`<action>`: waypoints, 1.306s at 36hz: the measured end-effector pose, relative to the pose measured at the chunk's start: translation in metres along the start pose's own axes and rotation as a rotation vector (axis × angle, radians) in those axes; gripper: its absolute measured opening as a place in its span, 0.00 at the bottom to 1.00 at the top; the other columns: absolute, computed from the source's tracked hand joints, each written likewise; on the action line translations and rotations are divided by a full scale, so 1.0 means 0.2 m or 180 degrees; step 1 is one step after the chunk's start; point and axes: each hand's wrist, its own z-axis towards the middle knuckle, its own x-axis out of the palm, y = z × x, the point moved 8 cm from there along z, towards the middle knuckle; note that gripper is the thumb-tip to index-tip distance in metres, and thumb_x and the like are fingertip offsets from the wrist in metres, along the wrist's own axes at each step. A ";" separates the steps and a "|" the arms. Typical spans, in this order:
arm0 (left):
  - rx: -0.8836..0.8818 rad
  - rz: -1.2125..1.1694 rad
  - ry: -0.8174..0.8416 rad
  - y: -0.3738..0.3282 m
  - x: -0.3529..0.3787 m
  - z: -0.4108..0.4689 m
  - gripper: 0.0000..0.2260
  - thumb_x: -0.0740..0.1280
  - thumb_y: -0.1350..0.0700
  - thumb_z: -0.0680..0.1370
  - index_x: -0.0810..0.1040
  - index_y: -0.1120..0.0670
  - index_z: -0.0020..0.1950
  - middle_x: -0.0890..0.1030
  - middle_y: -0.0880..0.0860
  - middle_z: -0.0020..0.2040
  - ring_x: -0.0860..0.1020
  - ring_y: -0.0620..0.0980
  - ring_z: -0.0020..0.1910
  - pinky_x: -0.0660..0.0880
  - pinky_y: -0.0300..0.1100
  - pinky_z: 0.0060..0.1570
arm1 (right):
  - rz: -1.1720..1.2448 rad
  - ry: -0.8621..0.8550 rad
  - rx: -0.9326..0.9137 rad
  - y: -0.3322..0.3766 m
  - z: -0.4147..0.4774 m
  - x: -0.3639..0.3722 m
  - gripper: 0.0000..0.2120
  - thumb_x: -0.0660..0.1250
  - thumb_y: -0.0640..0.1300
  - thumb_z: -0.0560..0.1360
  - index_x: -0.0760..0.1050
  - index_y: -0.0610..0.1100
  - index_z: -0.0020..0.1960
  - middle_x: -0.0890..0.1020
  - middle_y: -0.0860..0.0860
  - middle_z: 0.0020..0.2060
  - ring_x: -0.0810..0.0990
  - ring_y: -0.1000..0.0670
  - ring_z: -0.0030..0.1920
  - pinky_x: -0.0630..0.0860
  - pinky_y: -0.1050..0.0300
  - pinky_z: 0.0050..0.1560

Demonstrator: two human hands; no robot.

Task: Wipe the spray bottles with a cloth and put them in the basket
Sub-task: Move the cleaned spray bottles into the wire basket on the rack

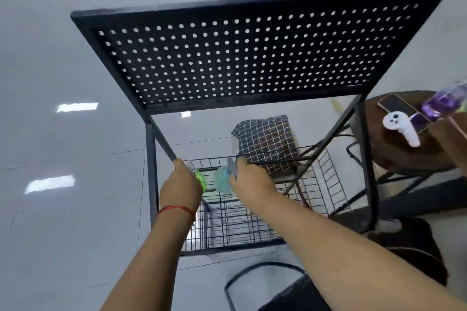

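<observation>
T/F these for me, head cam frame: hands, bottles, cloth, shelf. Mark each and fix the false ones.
1. Each hand grips a spray bottle: left hand the green bottle, right hand the blue bottle. True.
2. The checked cloth is in the right hand. False: it lies draped at the wire basket's far side, in neither hand.
3. Both bottles are above the perforated shelf. False: they are below it, at the basket.
4. A white controller lies on the brown table. True.
</observation>
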 end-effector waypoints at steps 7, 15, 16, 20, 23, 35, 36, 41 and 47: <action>-0.0196 -0.0107 0.0113 0.03 0.08 0.04 0.16 0.59 0.58 0.86 0.64 0.57 0.74 0.81 0.59 0.50 0.77 0.62 0.45 0.69 0.49 0.45 | 0.0033 0.0061 -0.0271 0.07 0.08 0.06 0.22 0.58 0.59 0.86 0.69 0.41 0.67 0.83 0.44 0.46 0.84 0.41 0.46 0.78 0.51 0.39; 0.0067 0.0205 0.0181 -0.03 0.03 -0.08 0.22 0.67 0.54 0.83 0.63 0.54 0.75 0.77 0.60 0.63 0.82 0.64 0.54 0.71 0.49 0.44 | 0.0376 -0.0073 -0.0120 0.01 -0.03 -0.06 0.27 0.58 0.68 0.83 0.67 0.48 0.70 0.83 0.48 0.46 0.83 0.44 0.43 0.82 0.49 0.40; 0.0091 0.0224 0.0167 -0.04 0.01 -0.10 0.24 0.67 0.54 0.83 0.62 0.54 0.77 0.76 0.61 0.64 0.82 0.64 0.54 0.71 0.49 0.45 | 0.0400 -0.0086 -0.0151 0.00 -0.04 -0.08 0.26 0.59 0.66 0.83 0.67 0.48 0.71 0.82 0.49 0.44 0.83 0.45 0.42 0.82 0.50 0.38; 0.0222 0.0322 0.0136 -0.09 -0.05 -0.17 0.30 0.68 0.53 0.82 0.59 0.55 0.82 0.73 0.61 0.68 0.79 0.64 0.60 0.77 0.54 0.50 | 0.0376 -0.0196 -0.0201 -0.04 -0.11 -0.17 0.23 0.58 0.63 0.85 0.68 0.49 0.71 0.84 0.47 0.44 0.83 0.44 0.42 0.81 0.50 0.40; 0.0309 0.0422 0.0070 -0.14 -0.13 -0.24 0.33 0.69 0.50 0.82 0.58 0.54 0.83 0.71 0.61 0.72 0.77 0.64 0.65 0.79 0.55 0.55 | 0.0418 -0.0190 -0.0247 -0.07 -0.18 -0.22 0.19 0.59 0.60 0.85 0.69 0.50 0.70 0.83 0.49 0.40 0.83 0.46 0.38 0.82 0.49 0.39; 0.1351 0.0480 -0.0402 -0.67 -0.45 -0.73 0.28 0.65 0.43 0.83 0.62 0.49 0.81 0.77 0.55 0.70 0.78 0.59 0.65 0.80 0.57 0.57 | 0.0463 -0.0702 -0.0364 -0.27 -0.73 -0.69 0.15 0.62 0.53 0.85 0.69 0.53 0.71 0.82 0.54 0.33 0.81 0.54 0.34 0.79 0.53 0.38; 0.1477 0.0474 -0.0431 -0.74 -0.47 -0.79 0.28 0.65 0.42 0.84 0.62 0.49 0.81 0.77 0.54 0.70 0.78 0.58 0.65 0.80 0.56 0.57 | 0.0458 -0.0769 -0.0350 -0.30 -0.78 -0.74 0.16 0.61 0.53 0.85 0.69 0.53 0.71 0.83 0.54 0.34 0.81 0.54 0.36 0.79 0.53 0.39; 0.2117 0.0304 -0.0487 -1.06 -0.52 -1.09 0.26 0.65 0.42 0.83 0.64 0.46 0.79 0.79 0.50 0.69 0.79 0.54 0.65 0.81 0.54 0.56 | 0.0404 -0.1130 -0.0195 -0.46 -1.10 -1.04 0.14 0.61 0.53 0.84 0.72 0.55 0.69 0.84 0.56 0.43 0.82 0.51 0.45 0.81 0.49 0.46; 0.2813 0.0168 -0.0557 -1.45 -0.56 -1.43 0.24 0.66 0.42 0.83 0.67 0.45 0.77 0.80 0.47 0.68 0.80 0.52 0.63 0.82 0.52 0.55 | 0.0347 -0.1686 0.0080 -0.70 -1.48 -1.40 0.11 0.63 0.53 0.83 0.75 0.58 0.64 0.85 0.56 0.46 0.82 0.46 0.51 0.81 0.47 0.53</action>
